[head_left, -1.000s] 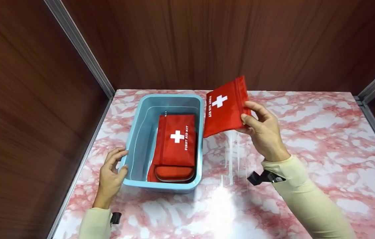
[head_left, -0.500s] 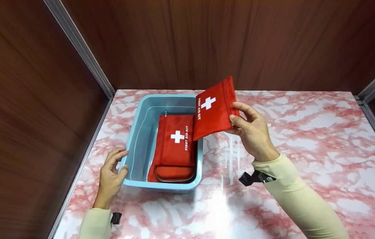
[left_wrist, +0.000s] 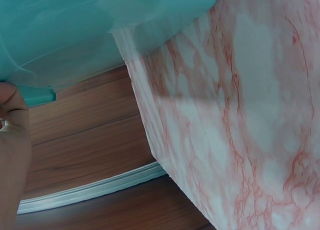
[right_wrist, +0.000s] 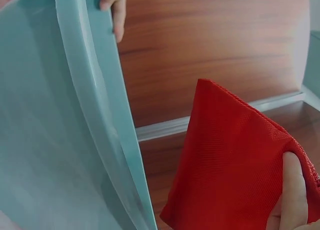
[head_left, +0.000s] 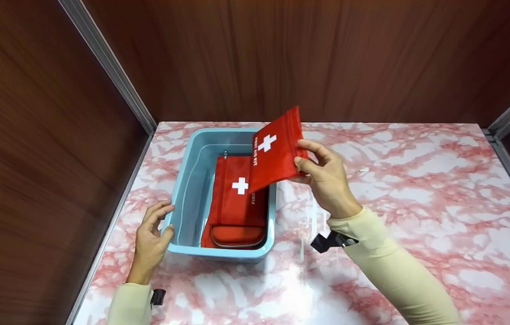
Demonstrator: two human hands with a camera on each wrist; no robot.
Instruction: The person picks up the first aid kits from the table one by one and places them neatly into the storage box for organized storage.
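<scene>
My right hand pinches a red first aid kit pouch by its right edge. The pouch is tilted and overlaps the right rim of a blue plastic bin in the head view. Its plain red back faces the right wrist camera, with fingers lying on it. Inside the bin lies another red first aid kit pouch, its lettering partly covered by the held one. A rounded red case shows at the bin's near end. My left hand grips the bin's left rim between thumb and fingers.
The bin stands on a pink-and-white marbled table. Dark wood panels rise behind and at both sides, joined by metal corner strips. Each wrist carries a small black camera.
My right hand has carried the pouch leftward, from beside the bin to over its right rim, where it now covers part of the pouch inside. The left hand and bin have stayed put.
</scene>
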